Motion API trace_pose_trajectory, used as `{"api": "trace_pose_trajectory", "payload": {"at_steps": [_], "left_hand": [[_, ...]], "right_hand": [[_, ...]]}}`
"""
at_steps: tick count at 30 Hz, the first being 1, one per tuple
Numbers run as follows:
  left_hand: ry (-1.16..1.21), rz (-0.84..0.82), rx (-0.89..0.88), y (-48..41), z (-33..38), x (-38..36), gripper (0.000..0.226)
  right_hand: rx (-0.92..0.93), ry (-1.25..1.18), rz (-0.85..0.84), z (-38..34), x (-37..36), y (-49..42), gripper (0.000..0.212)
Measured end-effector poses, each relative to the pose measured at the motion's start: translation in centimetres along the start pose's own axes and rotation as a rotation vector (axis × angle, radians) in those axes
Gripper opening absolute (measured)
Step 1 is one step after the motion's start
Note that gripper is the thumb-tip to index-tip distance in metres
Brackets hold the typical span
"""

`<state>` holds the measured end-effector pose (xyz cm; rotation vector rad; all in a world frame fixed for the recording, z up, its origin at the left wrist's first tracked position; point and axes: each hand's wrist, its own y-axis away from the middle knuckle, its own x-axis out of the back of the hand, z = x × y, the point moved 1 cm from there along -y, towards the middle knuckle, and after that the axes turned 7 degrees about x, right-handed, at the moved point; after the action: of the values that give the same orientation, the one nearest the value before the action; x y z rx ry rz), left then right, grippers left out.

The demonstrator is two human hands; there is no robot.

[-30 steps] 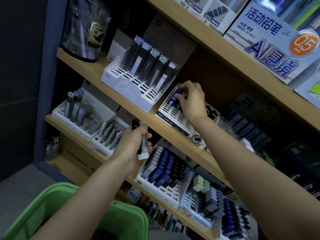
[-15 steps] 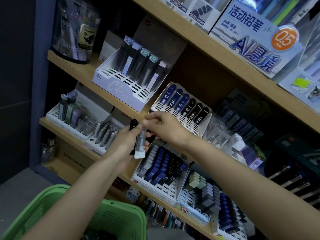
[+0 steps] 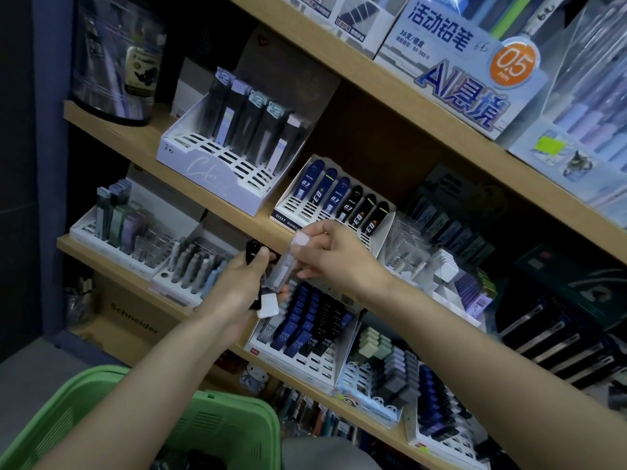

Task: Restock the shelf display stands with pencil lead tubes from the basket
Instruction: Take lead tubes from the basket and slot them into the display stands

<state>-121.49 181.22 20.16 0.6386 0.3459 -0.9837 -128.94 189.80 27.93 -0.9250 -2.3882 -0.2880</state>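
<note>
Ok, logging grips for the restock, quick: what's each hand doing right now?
Left hand: grips a black lead tube.
Right hand: pinches a clear lead tube.

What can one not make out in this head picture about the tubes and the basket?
Head view:
- Green plastic basket: contents are dark and cut off by the bottom edge.
- Left hand: how many tubes it holds; its fingers cover them.
- Clear white-capped tube pinched by right hand: label too blurred to read.
</note>
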Motion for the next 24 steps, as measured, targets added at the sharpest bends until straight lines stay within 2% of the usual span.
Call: {"api": "trace_pose_trajectory", "payload": {"at_steps": [5, 9, 17, 20, 24], "left_hand": [[-0.108, -0.045, 0.015, 0.9, -1.5, -1.0, 0.027], [-0.204, -0.118, -0.006, 2.4, -3.2, -2.5, 0.024], [-0.202, -0.184, -0.062, 4.2, -4.5, -6.6, 0.031], [-0.17, -0.186, -0.061, 4.4, -4.1, -8.1, 0.029], [-0.166, -0.235, -0.091, 4.3, -3.6, -9.8, 0.024]], "right_hand": [[0.043, -0.034, 0.083, 0.6, 2.1, 2.5, 0.024], [0.082, -0.116, 0.105, 0.9, 4.3, 4.9, 0.012], [0.171, 0.014, 0.183, 2.9, 8.3, 9.1, 0.013], [0.244, 0.017, 0.325, 3.3, 10.4, 10.0, 0.013], [0.317, 0.111, 0.655, 4.7, 14.5, 9.3, 0.012]]}}
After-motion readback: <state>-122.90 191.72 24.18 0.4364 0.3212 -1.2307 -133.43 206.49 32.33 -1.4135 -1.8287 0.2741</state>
